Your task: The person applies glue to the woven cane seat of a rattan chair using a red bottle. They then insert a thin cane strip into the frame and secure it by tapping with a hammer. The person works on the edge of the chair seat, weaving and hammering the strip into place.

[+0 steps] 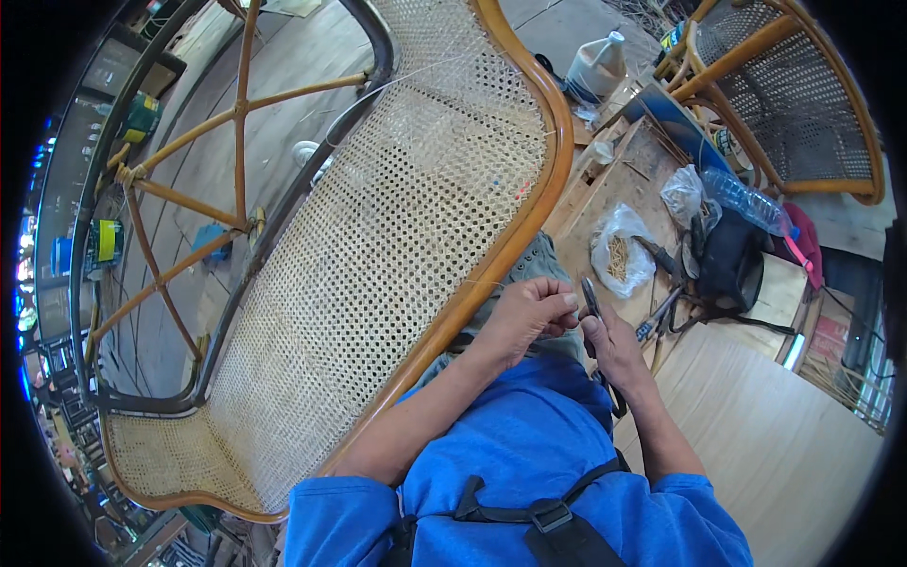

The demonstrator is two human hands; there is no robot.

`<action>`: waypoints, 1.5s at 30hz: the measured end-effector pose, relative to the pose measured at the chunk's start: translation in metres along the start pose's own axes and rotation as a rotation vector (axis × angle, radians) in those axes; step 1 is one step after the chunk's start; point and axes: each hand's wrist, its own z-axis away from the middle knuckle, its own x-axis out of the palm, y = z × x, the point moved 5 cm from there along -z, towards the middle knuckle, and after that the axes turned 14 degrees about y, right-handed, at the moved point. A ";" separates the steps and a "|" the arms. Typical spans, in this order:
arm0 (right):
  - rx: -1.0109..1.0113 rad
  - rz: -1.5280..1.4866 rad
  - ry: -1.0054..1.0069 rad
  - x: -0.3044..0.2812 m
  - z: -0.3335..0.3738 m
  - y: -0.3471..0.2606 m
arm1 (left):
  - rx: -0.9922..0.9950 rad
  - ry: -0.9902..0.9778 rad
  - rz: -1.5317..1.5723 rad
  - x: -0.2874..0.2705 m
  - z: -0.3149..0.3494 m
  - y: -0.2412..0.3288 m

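Across my lap leans a chair panel of woven cane point(378, 217), set in a curved, varnished rattan frame point(557, 170). My left hand point(531, 319) is beside the frame's near edge, fingertips pinched together. A thin cane strand point(487, 283) runs from the edge of the weave toward those fingers; its end is hidden in them. Close by on the right, my right hand point(616, 352) is closed around a slim dark hand tool point(590, 295), whose tip points away from me. The fingers cover most of it, so its exact kind does not show.
To the right, a wooden bench point(590, 194) bears a plastic bag of small tan pieces point(619, 255), a clear bottle point(751, 203) and several hand tools. A pale board point(756, 416) lies nearer. Another cane chair point(803, 104) stands far right; a bare rattan frame point(239, 109) is left.
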 end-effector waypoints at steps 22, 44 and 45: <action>-0.076 0.035 0.064 0.016 -0.004 -0.013 | 0.077 0.074 -0.096 -0.002 0.002 0.007; 0.276 -0.570 0.009 0.007 0.013 0.034 | -0.129 -0.146 0.011 -0.013 0.005 -0.008; 0.308 -0.580 -0.013 0.009 0.014 0.023 | -0.175 -0.168 0.002 -0.014 0.008 -0.010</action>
